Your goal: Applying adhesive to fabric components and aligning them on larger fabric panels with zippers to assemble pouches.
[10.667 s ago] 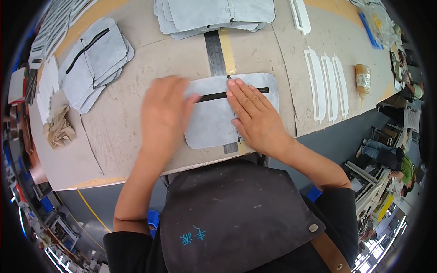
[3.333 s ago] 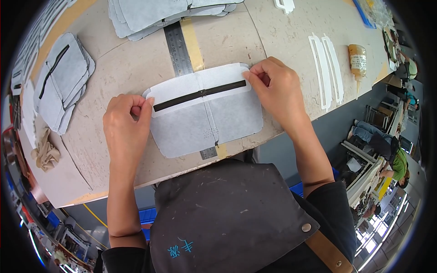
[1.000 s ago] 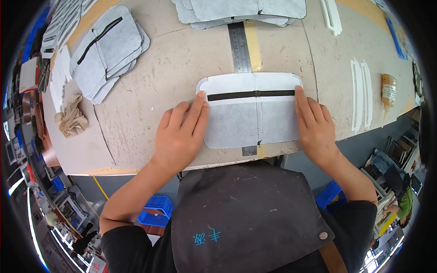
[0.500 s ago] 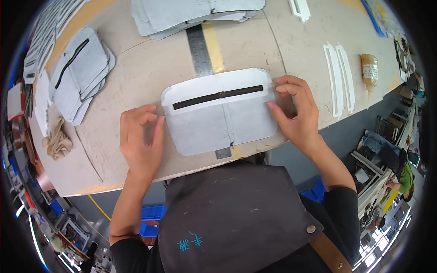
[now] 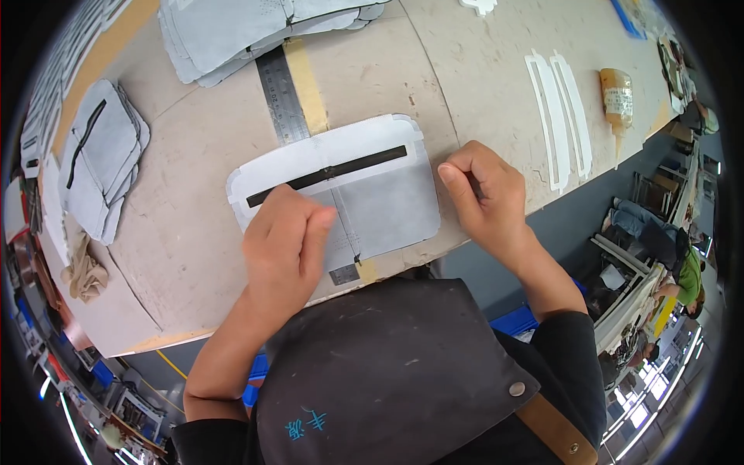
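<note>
A pale grey fabric panel [image 5: 364,186] with rounded corners and a black zipper strip across its upper part lies flat on the workbench, over a steel ruler [image 5: 280,93]. My left hand [image 5: 285,248] rests flat on the panel's lower left, fingers together, pressing down. My right hand [image 5: 484,194] sits just off the panel's right edge on the bench, its fingers curled into a loose fist with nothing visible in it.
A stack of grey panels [image 5: 232,27] lies at the far edge, and another stack with a zipper [image 5: 105,163] at the left. White narrow strips [image 5: 558,116] and a glue bottle [image 5: 618,97] are at the right. A crumpled rag [image 5: 84,271] sits near the left edge.
My left hand has moved from the bench beside the panel onto its lower left. My right hand has let go of the right edge and curled shut beside it.
</note>
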Demonstrator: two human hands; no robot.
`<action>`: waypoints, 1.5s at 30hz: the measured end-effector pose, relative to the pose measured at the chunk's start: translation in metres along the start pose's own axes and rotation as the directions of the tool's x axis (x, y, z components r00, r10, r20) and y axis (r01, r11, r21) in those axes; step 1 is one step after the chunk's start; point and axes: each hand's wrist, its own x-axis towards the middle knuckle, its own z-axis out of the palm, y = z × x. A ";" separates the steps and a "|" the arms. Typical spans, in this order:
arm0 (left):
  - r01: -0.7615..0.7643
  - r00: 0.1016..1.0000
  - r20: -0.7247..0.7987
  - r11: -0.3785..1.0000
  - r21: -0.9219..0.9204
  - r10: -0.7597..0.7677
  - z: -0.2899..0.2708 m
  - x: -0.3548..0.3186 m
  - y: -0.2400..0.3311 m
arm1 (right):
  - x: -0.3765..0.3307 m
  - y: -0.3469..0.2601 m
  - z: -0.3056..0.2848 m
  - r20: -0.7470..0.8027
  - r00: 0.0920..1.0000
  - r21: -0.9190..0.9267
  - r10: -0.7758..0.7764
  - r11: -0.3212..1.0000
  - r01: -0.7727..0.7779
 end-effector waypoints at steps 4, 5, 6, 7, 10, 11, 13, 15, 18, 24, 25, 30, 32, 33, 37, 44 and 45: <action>-0.089 0.992 0.092 0.995 0.055 0.084 0.000 0.000 0.000 | 0.001 0.001 0.007 -0.038 0.996 0.018 -0.084 0.996 0.085; -0.100 0.984 0.151 0.993 0.061 0.090 0.000 0.001 0.001 | 0.003 0.003 0.009 -0.066 0.981 -0.038 -0.182 0.983 0.180; -0.098 0.985 0.152 0.993 0.063 0.087 0.004 0.003 0.001 | 0.004 0.004 0.011 -0.088 0.955 -0.094 -0.283 0.957 0.275; -0.145 0.986 0.084 0.989 0.011 0.143 0.012 0.007 0.001 | 0.004 0.005 0.012 -0.087 0.955 -0.091 -0.282 0.957 0.275; -0.190 0.982 0.015 0.982 -0.004 0.190 0.022 0.014 0.003 | 0.003 0.009 0.014 -0.066 0.931 -0.159 -0.360 0.924 0.347; -0.185 0.983 0.014 0.982 0.031 0.185 0.023 0.016 0.004 | 0.003 0.008 0.013 -0.036 0.930 -0.185 -0.366 0.917 0.354; -0.236 0.972 0.014 0.967 0.100 0.236 0.027 0.020 0.004 | 0.002 0.008 0.013 -0.008 0.929 -0.210 -0.371 0.909 0.361; -0.284 0.958 0.016 0.943 0.170 0.286 0.031 0.024 0.002 | 0.002 0.008 0.013 0.005 0.925 -0.244 -0.380 0.896 0.370; -0.299 0.952 0.006 0.926 0.232 0.306 0.036 0.026 -0.004 | 0.001 0.003 0.012 0.019 0.944 -0.223 -0.329 0.919 0.324; -0.325 0.942 -0.002 0.916 0.236 0.335 0.039 0.028 -0.009 | 0.002 0.002 0.015 0.031 0.921 -0.307 -0.388 0.874 0.378; -0.330 0.940 -0.005 0.915 0.233 0.341 0.039 0.027 -0.009 | 0.002 0.003 0.016 0.029 0.920 -0.307 -0.390 0.873 0.380; -0.312 0.948 0.005 0.921 0.234 0.319 0.034 0.027 -0.008 | 0.005 -0.002 0.017 0.150 0.878 -0.387 -0.455 0.790 0.476; -0.188 0.978 -0.060 0.965 0.182 0.202 0.025 0.020 -0.007 | 0.008 -0.004 0.016 0.162 0.879 -0.400 -0.449 0.784 0.475; -0.186 0.977 -0.063 0.964 0.190 0.201 0.018 0.016 -0.009 | 0.009 -0.005 0.015 0.178 0.884 -0.418 -0.432 0.780 0.466; -0.115 0.981 -0.117 0.948 0.298 0.155 -0.020 -0.006 -0.024 | 0.011 -0.010 0.018 0.121 0.906 -0.335 -0.405 0.843 0.421; 0.006 0.990 -0.140 0.965 0.263 0.032 -0.033 -0.019 -0.035 | 0.011 -0.026 0.046 0.187 0.865 -0.136 -0.465 0.860 0.492; 0.009 0.989 -0.144 0.965 0.263 0.030 -0.034 -0.018 -0.036 | 0.011 -0.026 0.049 0.183 0.858 -0.167 -0.480 0.845 0.509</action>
